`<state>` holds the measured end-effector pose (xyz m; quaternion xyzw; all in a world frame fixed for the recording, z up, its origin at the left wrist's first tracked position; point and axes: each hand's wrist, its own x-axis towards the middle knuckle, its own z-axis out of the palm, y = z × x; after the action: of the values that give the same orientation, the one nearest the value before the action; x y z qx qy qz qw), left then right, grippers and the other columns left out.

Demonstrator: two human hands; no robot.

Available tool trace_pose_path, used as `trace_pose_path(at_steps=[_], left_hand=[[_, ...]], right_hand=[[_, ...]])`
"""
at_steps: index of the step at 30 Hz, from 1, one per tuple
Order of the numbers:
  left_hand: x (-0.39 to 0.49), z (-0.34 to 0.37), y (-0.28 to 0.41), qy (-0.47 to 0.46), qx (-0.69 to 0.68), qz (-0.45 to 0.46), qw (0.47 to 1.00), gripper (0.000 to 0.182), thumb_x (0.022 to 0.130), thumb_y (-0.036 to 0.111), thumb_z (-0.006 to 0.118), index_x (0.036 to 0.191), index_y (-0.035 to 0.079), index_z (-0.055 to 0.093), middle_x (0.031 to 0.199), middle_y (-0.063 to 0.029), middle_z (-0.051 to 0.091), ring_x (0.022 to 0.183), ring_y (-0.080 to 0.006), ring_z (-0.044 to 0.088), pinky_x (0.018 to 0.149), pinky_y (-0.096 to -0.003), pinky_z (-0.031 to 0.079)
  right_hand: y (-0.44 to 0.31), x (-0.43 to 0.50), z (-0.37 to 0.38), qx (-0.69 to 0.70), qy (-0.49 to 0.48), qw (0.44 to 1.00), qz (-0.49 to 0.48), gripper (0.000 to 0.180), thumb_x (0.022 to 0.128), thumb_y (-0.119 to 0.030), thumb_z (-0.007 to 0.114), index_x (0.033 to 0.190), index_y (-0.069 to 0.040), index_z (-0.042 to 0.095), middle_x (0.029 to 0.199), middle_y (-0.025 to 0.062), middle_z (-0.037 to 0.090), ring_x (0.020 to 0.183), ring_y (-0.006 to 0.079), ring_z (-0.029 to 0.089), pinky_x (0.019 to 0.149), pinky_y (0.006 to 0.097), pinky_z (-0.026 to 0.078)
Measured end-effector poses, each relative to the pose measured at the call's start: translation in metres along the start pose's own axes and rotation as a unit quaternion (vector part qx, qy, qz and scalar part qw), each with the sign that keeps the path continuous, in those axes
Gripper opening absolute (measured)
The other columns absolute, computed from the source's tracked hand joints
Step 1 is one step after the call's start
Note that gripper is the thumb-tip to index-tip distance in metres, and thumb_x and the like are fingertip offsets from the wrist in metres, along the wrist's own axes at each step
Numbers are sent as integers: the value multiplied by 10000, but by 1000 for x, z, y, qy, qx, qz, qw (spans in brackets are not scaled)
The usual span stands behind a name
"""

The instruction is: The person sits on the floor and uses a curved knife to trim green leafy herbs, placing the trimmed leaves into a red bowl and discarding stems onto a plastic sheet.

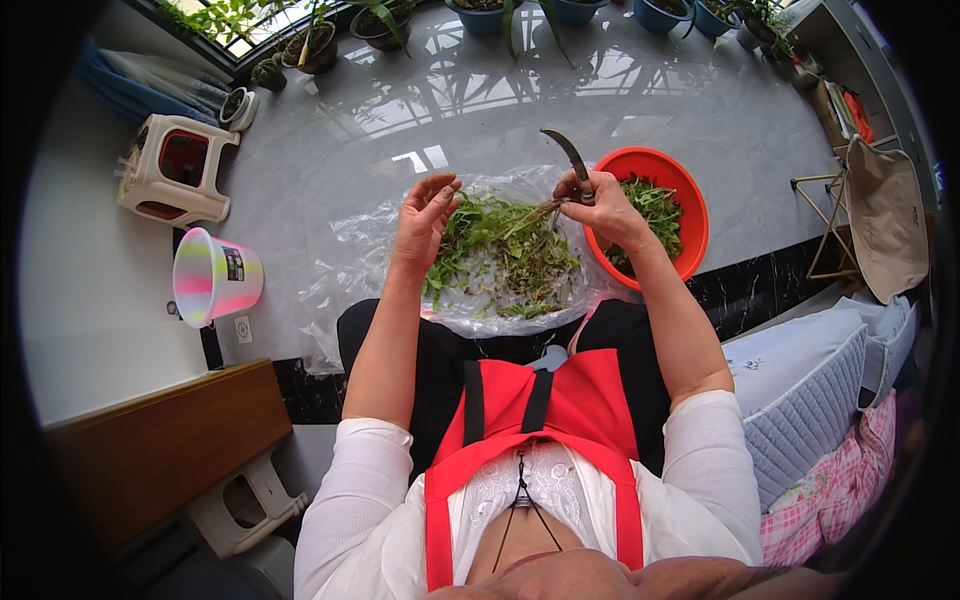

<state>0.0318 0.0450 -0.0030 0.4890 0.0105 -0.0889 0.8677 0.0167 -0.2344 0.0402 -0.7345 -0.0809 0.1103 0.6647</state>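
Note:
My right hand grips a small sickle with a dark curved blade that points up and left. The same hand pinches the stem ends of a bunch of leafy green plants. My left hand is raised at the left side of the greens, fingers curled and apart, with nothing seen in it. Loose greens with roots and soil bits lie on a clear plastic sheet on the floor. A red plastic basin beside my right hand holds more greens.
A pink and yellow bucket and a cream plastic stool are at the left. Potted plants line the far edge. A folding chair and a quilted bed edge are at the right, a wooden panel at the lower left.

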Motion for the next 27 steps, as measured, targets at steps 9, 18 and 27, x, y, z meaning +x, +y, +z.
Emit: trace_pose_path(at_steps=[9,18,27], left_hand=[[-11,29,-13,-146,389,139,899,129,810,81,691,926,24,696,973,-59,617,910,-145,578,829,-272,446],[-17,35,-24,-192,431,84,878,125,798,95,693,888,10,676,854,-59,598,818,-161,571,769,-283,446],[-16,35,-27,-160,432,122,879,104,786,82,662,846,-1,642,807,-118,586,764,-257,596,687,-338,461]], right_hand=[[2,-3,24,-170,-41,984,-39,170,705,3,617,871,18,584,765,98,612,696,160,577,633,288,466],[6,-3,45,-210,-62,973,-68,204,719,-20,642,906,23,575,814,186,638,771,291,647,683,341,501],[18,-2,56,-125,-20,992,5,237,729,-69,683,911,16,557,765,124,613,727,183,606,654,323,485]])
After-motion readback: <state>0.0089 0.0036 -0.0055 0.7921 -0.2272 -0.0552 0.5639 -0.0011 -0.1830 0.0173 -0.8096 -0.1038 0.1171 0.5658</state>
